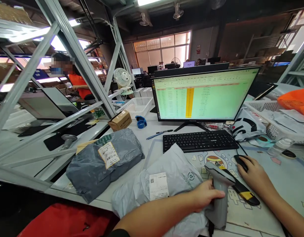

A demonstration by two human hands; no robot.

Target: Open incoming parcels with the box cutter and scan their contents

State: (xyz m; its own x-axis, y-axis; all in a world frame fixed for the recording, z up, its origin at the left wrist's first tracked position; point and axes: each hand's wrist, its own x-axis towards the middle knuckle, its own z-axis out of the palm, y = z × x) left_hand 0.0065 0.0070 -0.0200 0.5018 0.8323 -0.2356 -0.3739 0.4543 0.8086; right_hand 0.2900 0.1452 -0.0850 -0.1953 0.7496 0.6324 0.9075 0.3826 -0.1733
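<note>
The left grip (207, 196) is closed around the handle of a grey scanner (220, 209), at the near edge of the table (152, 152). Its cable hangs below; if it catches, it could pull the scanner out of line. The left forearm lies across the pale bag (182, 172), close under the label (158, 187), so a careless move may cover or crease the print. Just beside the scanner is a black and yellow cutter (248, 195); I cannot tell if its blade is out, and a sideways swing might push it towards the right arm. The right grip (256, 174) is closed lightly over the mouse (241, 163); a small bump could click a wrong cell on the monitor (176, 102). Farther left, the dark bag (127, 148) reaches the table edge with its corner, and a push could make it slip.
</note>
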